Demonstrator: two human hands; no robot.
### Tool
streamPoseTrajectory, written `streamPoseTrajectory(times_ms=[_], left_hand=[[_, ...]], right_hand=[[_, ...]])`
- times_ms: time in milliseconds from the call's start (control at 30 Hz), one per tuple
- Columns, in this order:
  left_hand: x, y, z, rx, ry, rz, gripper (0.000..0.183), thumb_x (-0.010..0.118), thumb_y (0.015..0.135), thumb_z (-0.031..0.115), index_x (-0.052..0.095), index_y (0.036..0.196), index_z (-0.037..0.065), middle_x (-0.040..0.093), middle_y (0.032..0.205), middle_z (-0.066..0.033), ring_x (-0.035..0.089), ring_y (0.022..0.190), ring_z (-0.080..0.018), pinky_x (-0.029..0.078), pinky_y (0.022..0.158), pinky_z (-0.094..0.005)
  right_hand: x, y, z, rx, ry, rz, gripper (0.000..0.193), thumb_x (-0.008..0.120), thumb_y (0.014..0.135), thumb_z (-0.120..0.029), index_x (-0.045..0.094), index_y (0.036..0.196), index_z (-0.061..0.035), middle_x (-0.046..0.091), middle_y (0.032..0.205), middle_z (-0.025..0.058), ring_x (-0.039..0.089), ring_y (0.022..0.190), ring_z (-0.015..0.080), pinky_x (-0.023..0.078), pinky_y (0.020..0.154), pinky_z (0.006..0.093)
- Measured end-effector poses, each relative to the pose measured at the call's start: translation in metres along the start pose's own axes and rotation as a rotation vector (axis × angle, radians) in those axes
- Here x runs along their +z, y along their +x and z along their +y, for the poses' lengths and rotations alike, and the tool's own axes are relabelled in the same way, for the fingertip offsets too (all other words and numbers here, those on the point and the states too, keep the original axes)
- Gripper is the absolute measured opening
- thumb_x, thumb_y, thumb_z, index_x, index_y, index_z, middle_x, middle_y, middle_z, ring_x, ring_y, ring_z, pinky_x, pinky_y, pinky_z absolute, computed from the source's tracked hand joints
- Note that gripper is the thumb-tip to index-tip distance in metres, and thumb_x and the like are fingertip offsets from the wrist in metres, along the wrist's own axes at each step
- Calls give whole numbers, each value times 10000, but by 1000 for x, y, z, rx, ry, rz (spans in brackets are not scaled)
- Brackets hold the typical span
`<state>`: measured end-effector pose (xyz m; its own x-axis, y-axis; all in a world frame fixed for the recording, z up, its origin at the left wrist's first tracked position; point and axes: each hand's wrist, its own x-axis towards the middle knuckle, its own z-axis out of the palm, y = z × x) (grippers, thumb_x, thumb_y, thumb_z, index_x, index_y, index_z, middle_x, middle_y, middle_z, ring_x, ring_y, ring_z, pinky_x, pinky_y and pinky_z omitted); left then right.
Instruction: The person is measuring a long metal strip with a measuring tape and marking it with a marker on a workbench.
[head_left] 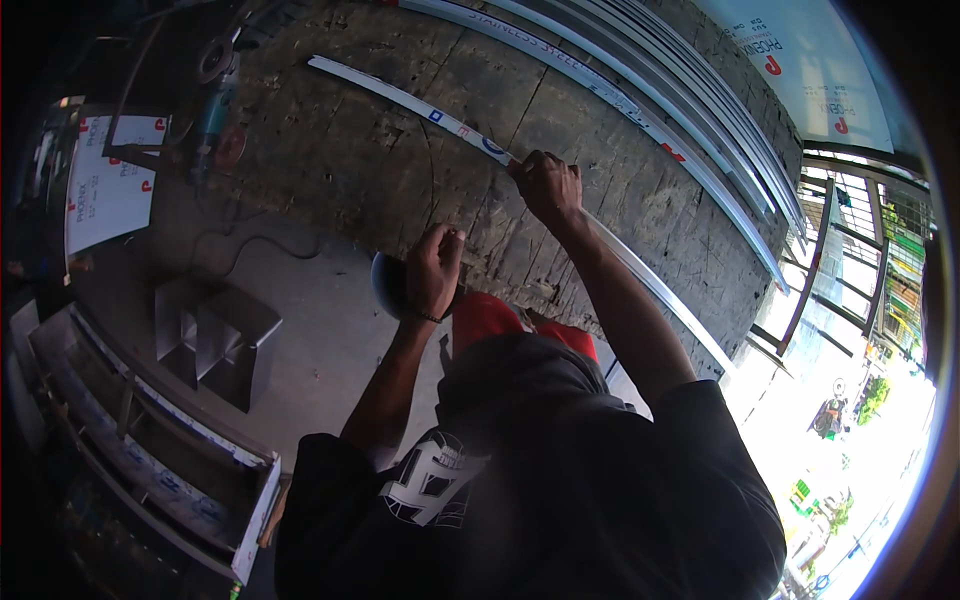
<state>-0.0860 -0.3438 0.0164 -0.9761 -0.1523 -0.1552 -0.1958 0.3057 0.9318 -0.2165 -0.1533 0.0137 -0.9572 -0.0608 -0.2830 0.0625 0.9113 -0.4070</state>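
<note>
Right hand (pixel 548 190) pinched closed round a long, narrow metal strip (pixel 475 137), mid-frame; left hand (pixel 435 265) loosely curled by the bench edge, can't tell if it holds anything; strip runs diagonally, upper left to right of centre, over a scuffed worktop (pixel 360 150); good handling would likely mean a light pinch, fingertips off the edges, far end supported; strip bears small blue and red printed marks; lettering runs along a bar in the metal stack (pixel 700 120), upper right; white sheet (pixel 820 60) beyond has red logos, dark print.
</note>
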Motion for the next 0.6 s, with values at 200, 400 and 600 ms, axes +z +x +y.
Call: streamPoseTrajectory(times_ms=[200,400,600], left_hand=[[-1,0,1,-21,17,-21,207,608,972,185,609,917,-14,634,779,-153,653,725,-259,476,665,-362],[-2,6,6,-21,-9,-18,207,612,969,185,609,911,-14,634,765,-149,647,709,-246,474,658,-356],[2,30,3,-5,-104,-12,222,635,957,201,614,908,-15,573,721,-62,538,679,-129,437,643,-303]], right_hand=[[10,10,5,-51,-18,30,272,629,941,-333,710,932,-74,708,913,148,672,918,361,391,949,491],[11,16,12,-33,274,38,201,635,919,-280,715,957,-99,716,922,162,673,955,375,454,915,473],[1,14,0,-148,280,70,209,664,899,-204,721,935,-6,717,916,210,716,848,339,539,741,391]])
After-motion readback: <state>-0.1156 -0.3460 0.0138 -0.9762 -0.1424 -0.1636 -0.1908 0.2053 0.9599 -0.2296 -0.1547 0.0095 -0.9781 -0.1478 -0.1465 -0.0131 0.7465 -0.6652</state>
